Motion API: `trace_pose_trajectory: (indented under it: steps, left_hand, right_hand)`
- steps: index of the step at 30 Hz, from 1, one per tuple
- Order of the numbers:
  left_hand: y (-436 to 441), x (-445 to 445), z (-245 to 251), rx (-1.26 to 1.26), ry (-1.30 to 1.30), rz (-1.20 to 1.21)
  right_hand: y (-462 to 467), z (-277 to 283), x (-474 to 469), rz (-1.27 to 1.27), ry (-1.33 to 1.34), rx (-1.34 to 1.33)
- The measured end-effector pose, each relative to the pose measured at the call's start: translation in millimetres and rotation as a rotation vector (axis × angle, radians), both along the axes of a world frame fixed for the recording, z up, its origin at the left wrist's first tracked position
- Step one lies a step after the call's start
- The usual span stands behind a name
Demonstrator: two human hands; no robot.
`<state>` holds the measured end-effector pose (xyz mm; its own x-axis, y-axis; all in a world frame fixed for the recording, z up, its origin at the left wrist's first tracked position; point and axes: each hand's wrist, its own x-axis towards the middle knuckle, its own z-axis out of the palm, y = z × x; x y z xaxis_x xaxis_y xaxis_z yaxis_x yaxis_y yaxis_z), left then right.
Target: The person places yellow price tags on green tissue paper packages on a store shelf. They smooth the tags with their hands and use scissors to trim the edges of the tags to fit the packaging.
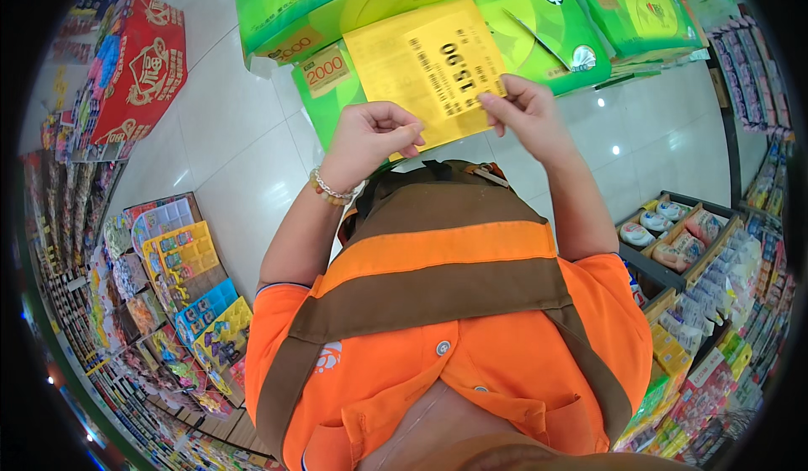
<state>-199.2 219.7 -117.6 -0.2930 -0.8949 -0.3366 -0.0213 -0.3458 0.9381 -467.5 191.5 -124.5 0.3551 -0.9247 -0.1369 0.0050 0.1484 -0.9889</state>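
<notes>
A yellow paper price sign (404,67) with large printed figures lies over green tissue packs in front of me. My right hand (521,114) pinches its near right corner between thumb and fingers. At the sign's near left edge is my left hand (382,133), thumb and fingertips drawn together; whether paper sits between them cannot be told. A slim, pointed metal tool (536,38), its kind unclear, rests on the green tissue pack (581,19) to the right of the sign.
More green tissue packs (637,16) extend behind and to the right. A red display box (142,70) stands at the far left over tiled floor (240,149). Racks of small packaged goods (183,256) are on the left, and wooden bins (682,237) with packs on the right.
</notes>
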Motion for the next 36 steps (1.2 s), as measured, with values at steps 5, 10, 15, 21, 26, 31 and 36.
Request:
trace_pose_trajectory:
  steps: [5,10,15,21,26,31,36]
  left_hand:
    - [2.8,-32.0,-12.7,-0.67,-0.41,0.064]
    - [-27.3,-82.1,-21.1,-1.556,-0.824,-0.069]
    - [-33.5,-83.2,-24.4,-1.569,-0.867,-0.228]
    - [-52.2,-81.5,-26.4,-1.65,-0.87,-0.182]
    - [-55.0,-106.3,-31.6,-1.616,-0.88,-0.221]
    - [-62.0,-110.8,-43.1,-1.574,-0.873,-0.189]
    - [-61.9,-111.2,-49.4,-1.502,-0.854,-0.154]
  right_hand:
    - [0.0,-11.4,-26.9,-0.09,0.03,0.075]
    - [1.2,-24.4,-27.2,-0.124,-0.077,0.162]
    - [3.7,-29.4,-41.6,-0.124,-0.12,0.27]
    - [-20.0,-42.8,-95.6,-0.366,0.151,-0.066]
    - [-64.5,-47.0,-92.9,-0.492,0.962,-1.078]
    - [-85.3,-69.1,-98.1,-0.435,0.998,-1.016]
    - [-40.2,-39.8,-114.1,-0.438,0.613,-0.43]
